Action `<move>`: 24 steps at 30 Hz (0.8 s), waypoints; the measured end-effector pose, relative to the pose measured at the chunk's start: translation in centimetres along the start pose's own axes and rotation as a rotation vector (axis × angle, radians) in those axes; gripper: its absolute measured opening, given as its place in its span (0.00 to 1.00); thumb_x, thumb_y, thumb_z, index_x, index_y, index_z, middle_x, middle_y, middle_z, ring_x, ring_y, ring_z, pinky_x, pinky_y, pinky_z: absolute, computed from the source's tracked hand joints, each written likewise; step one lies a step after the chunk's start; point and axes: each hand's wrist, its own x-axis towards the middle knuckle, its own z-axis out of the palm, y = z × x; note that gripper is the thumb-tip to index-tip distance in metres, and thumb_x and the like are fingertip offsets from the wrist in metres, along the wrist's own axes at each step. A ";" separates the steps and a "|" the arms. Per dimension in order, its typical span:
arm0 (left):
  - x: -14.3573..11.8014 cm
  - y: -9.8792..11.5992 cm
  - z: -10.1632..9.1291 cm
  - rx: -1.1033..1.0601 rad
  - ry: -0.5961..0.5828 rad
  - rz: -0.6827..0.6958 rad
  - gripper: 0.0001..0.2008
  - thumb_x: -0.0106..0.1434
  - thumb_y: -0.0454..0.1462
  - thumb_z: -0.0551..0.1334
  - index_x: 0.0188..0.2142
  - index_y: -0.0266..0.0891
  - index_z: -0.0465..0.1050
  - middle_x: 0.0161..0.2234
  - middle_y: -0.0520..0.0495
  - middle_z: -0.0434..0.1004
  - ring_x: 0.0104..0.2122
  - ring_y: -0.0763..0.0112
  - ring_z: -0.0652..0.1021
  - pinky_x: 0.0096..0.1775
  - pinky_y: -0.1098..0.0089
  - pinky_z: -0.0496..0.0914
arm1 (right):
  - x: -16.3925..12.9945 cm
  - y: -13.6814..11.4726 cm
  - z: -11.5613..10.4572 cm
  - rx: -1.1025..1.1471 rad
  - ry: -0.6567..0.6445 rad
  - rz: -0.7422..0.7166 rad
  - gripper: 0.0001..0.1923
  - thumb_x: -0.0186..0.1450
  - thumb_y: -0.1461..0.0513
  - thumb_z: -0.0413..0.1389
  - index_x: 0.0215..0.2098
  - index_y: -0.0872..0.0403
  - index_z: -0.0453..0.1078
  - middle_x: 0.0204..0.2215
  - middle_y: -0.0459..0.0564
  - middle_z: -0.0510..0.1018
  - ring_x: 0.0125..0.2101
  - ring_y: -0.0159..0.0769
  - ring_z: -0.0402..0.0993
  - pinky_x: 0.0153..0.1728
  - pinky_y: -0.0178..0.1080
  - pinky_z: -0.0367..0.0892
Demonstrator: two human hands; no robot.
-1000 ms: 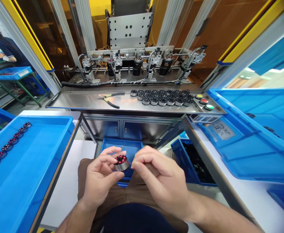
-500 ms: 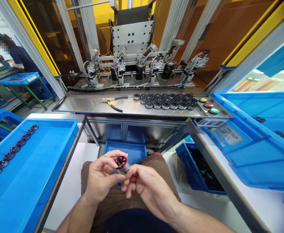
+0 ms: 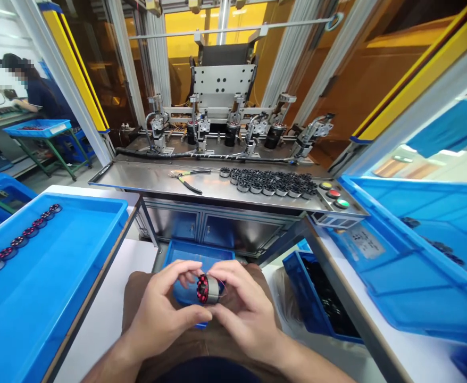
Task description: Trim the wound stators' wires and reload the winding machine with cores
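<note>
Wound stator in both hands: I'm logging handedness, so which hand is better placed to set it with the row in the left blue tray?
Probably left: the left hand grips the stator and sits nearer the tray; the right hand is farther.

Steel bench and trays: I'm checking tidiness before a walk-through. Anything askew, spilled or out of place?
Little stands out. The pliers lie loose beside the grouped stators on the steel bench. Both hands, left hand and right hand, hold one wound stator.
</note>
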 end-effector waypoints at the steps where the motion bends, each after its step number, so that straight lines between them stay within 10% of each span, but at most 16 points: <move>1: -0.1 0.1 0.2 -0.018 -0.032 -0.048 0.25 0.54 0.42 0.74 0.52 0.45 0.77 0.42 0.45 0.80 0.39 0.62 0.78 0.44 0.67 0.71 | 0.0 -0.1 -0.2 -0.068 -0.010 -0.070 0.21 0.62 0.67 0.62 0.54 0.49 0.71 0.40 0.53 0.77 0.40 0.40 0.74 0.40 0.43 0.73; 12: 0.0 0.7 0.7 0.095 0.040 0.173 0.23 0.56 0.32 0.72 0.51 0.48 0.77 0.47 0.44 0.80 0.46 0.59 0.78 0.49 0.65 0.72 | 0.4 -1.6 -1.4 -0.041 -0.009 -0.074 0.08 0.63 0.66 0.62 0.42 0.52 0.75 0.31 0.50 0.75 0.31 0.36 0.73 0.30 0.39 0.71; 24: 0.3 0.0 1.9 -0.151 -0.028 0.162 0.21 0.55 0.27 0.71 0.47 0.46 0.77 0.48 0.43 0.79 0.49 0.61 0.78 0.46 0.68 0.75 | 0.6 -2.2 -1.4 0.075 0.015 0.239 0.10 0.68 0.62 0.58 0.27 0.54 0.71 0.24 0.47 0.73 0.26 0.32 0.70 0.28 0.35 0.66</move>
